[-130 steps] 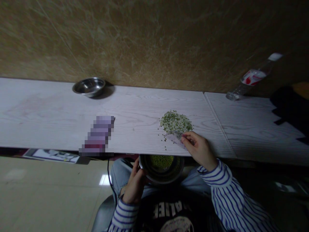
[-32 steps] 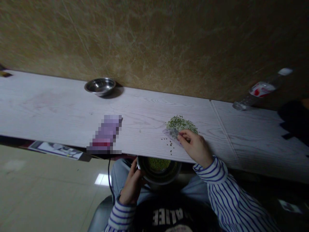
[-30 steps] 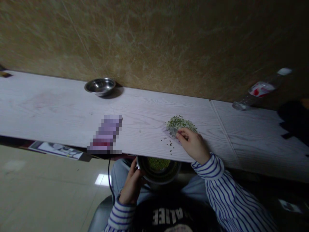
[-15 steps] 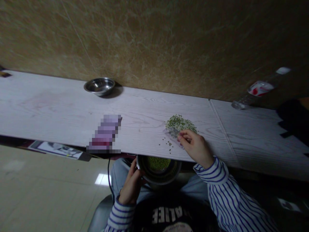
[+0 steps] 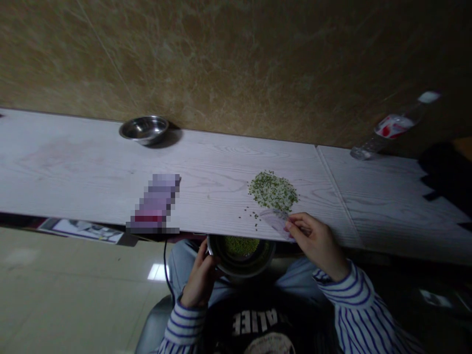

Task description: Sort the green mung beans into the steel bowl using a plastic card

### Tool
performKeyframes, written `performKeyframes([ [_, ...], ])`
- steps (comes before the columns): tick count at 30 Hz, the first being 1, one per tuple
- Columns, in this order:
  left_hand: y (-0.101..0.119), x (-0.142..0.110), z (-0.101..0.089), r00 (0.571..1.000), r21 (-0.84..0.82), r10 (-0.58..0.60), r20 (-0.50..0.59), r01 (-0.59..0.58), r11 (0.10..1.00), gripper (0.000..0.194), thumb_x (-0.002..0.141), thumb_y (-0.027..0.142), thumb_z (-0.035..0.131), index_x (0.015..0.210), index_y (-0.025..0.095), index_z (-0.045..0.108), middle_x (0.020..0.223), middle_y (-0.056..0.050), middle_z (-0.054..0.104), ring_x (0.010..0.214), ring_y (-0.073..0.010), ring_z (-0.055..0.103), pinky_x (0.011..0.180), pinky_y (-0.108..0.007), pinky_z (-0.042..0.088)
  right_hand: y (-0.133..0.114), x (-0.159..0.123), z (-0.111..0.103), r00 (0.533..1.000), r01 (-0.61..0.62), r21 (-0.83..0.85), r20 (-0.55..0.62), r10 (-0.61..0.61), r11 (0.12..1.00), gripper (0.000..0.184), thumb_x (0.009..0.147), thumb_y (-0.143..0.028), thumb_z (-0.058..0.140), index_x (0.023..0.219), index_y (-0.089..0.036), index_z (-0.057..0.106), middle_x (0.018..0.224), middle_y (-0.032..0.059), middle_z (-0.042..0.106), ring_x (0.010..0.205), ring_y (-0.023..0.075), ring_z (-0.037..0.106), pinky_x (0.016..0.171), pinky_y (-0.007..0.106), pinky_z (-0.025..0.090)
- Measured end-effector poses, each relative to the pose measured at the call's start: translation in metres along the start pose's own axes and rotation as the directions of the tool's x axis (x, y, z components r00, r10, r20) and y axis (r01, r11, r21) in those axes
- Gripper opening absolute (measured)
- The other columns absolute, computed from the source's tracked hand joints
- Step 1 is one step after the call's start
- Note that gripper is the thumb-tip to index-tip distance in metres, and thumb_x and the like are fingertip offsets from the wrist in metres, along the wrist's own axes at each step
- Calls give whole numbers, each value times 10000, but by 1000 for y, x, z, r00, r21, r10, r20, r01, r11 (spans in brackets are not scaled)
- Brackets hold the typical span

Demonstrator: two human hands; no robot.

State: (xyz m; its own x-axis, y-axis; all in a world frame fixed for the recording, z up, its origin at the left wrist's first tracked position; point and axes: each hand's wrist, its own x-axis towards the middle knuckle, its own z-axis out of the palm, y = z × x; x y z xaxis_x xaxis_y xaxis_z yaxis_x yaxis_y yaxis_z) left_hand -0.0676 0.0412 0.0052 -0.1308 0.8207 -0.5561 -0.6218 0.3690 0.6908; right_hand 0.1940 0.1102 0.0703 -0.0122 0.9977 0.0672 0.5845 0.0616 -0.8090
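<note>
We look down at a pale, wood-grained tabletop (image 5: 210,172) and take the loose pile of small green beans (image 5: 273,191) on it as the centre of a clock, with twelve pointing away from us.

At between four and five o'clock is our right hand (image 5: 313,241). Its grip is a pinch: the thumb presses against the curled fingers, with only the thickness of a thin, see-through plastic piece (image 5: 273,219) between them. That piece fans out at six o'clock, its far edge just beside the near side of the pile; whether it touches the tabletop we can't make out.

At seven o'clock, beyond the tabletop's near edge, our left hand (image 5: 201,280) has its grip closed around the left side of a metal bowl (image 5: 245,270), fingers along the outer wall. More green beans (image 5: 239,246) lie in the bowl, which is partly hidden under the tabletop edge. A few stray beans (image 5: 254,215) sit at seven o'clock, close to the pile.

Farther out are a blurred-over flat object (image 5: 155,201) at nine, a shiny steel dish (image 5: 143,130) at ten, and a clear bottle (image 5: 393,125) with a white cap at two.
</note>
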Motion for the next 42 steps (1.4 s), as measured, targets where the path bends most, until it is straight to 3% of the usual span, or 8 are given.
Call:
performKeyframes([
  [6,-1,1,-1,1000,18,-16,5,16,1000,716,656,214,731,1351,226,558,991,-34,704,775,-187,603,681,-318,536,-1,1,4,1000,23,-16,2,-23,1000,146,885,-338,600,945,-214,648,815,67,747,781,225,736,689,326,590],
  [17,-1,0,1,999,25,12,-52,-10,1000,721,624,248,730,1332,245,597,1068,-61,714,867,-252,646,689,-348,551,1,13,3,999,4,-14,-50,-5,1000,141,876,-340,601,937,-226,655,862,88,763,795,242,748,633,321,588],
  [23,1,-2,-2,998,18,33,-48,-32,999,702,626,241,734,1318,238,616,1147,-78,705,955,-287,652,698,-349,559,-17,33,18,996,81,-99,-29,-84,992,138,877,-297,589,959,-225,674,832,65,775,777,230,747,666,324,577],
  [29,1,-1,-12,999,47,31,-34,-30,998,662,643,220,712,1300,238,630,1161,-92,695,947,-274,648,689,-349,559,-38,58,35,986,163,-231,20,-163,959,135,871,-243,611,957,-237,715,845,49,790,769,222,741,699,332,557],
  [36,3,0,-17,1000,54,14,-8,-14,998,668,634,251,721,1296,235,628,1112,-94,712,947,-288,651,658,-326,538,-36,58,35,979,182,-151,116,-166,972,154,875,-235,609,978,-237,724,860,35,790,753,197,730,687,313,549],
  [42,2,1,-17,1000,60,6,11,-6,998,683,658,247,721,1330,235,601,1119,-82,699,783,-206,618,552,-263,457,-43,53,28,963,196,-126,209,-167,973,156,873,-226,604,965,-233,728,856,23,787,779,188,723,706,304,531],
])
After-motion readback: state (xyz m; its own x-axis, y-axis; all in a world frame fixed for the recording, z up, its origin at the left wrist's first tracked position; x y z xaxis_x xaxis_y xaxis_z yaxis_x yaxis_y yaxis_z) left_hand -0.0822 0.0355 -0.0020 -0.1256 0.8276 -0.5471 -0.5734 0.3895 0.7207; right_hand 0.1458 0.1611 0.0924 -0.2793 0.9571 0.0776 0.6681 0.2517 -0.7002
